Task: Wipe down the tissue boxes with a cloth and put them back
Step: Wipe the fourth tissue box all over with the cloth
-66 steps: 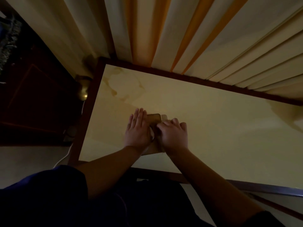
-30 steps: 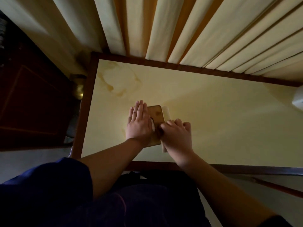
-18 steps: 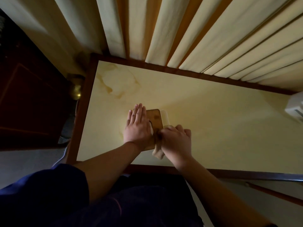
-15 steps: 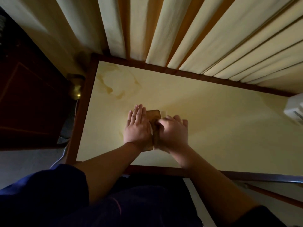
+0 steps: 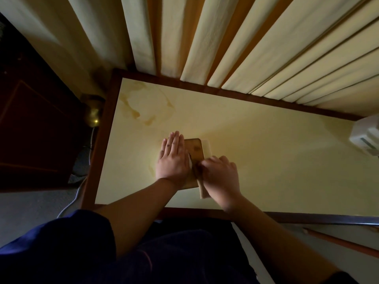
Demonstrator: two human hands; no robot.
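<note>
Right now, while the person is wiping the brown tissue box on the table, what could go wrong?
1. The left hand rests flat on the tissue box without gripping it, so a hard stroke might slide the box.
2. The cloth under the right hand trails toward the table front edge and could slip loose.

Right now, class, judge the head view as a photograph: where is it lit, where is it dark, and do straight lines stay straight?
Head view: the table top and curtain are well lit; the sleeve and cabinet sink into shadow. The wide lens fans the curtain folds and tilts the table edges.
</note>
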